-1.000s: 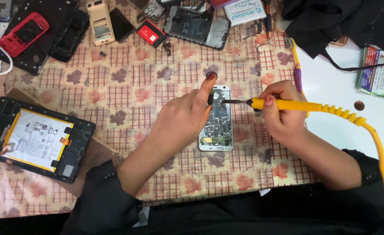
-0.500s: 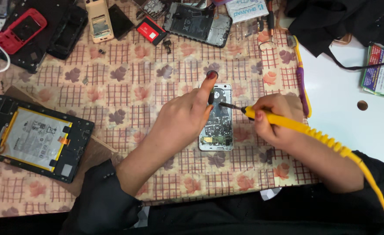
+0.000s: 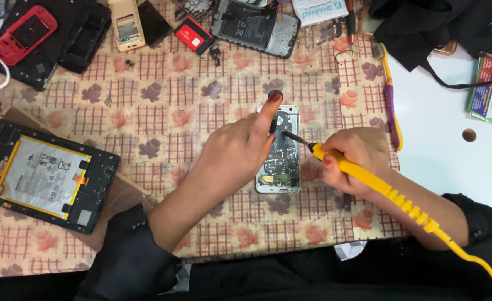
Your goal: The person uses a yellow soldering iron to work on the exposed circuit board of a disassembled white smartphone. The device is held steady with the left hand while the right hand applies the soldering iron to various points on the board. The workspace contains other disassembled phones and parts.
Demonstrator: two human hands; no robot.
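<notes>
Far left I see opened tablet [image 3: 41,174], battery showing, flat on patterned cloth [image 3: 162,111]. Above it red phone shell [image 3: 22,32] on black parts. Centre: my left hand [image 3: 237,153] rests on opened phone [image 3: 281,151], index finger stretched out, tip pressing phone's top edge, other fingers loosely curled, gripping nothing. Phone lies face down mid-cloth, circuit board exposed. Right of it my right hand [image 3: 353,161] clenched around yellow soldering iron [image 3: 368,178], dark tip touching board. Purple toothbrush [image 3: 391,100] at cloth's right edge.
</notes>
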